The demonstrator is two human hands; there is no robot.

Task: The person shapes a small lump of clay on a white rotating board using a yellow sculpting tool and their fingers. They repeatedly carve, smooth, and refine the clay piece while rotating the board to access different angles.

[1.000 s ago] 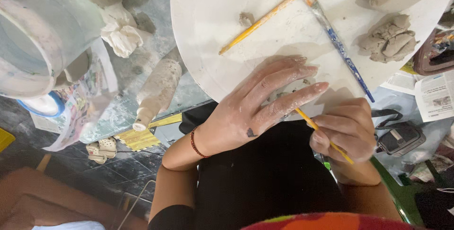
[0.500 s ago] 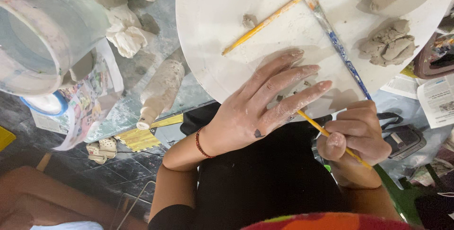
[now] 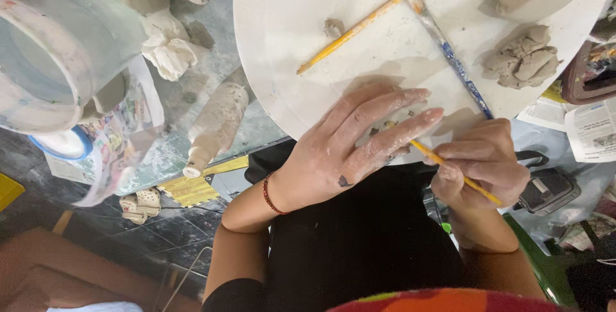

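- Head view: two hands work at the near edge of a round white board.
- Left hand lies flat, fingers spread wide, over a small clay piece, mostly hidden.
- Right hand pinches a thin yellow stick.
- Two more tools: yellow tool, blue brush.
- Grey clay lump sits at the far right edge.
- Pale bucket, contents perhaps water.

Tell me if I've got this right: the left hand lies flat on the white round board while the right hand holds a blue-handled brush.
Not quite. In the head view the right hand holds a thin yellow stick tool; the blue-handled brush lies loose on the white round board. The left hand does lie flat on the board.
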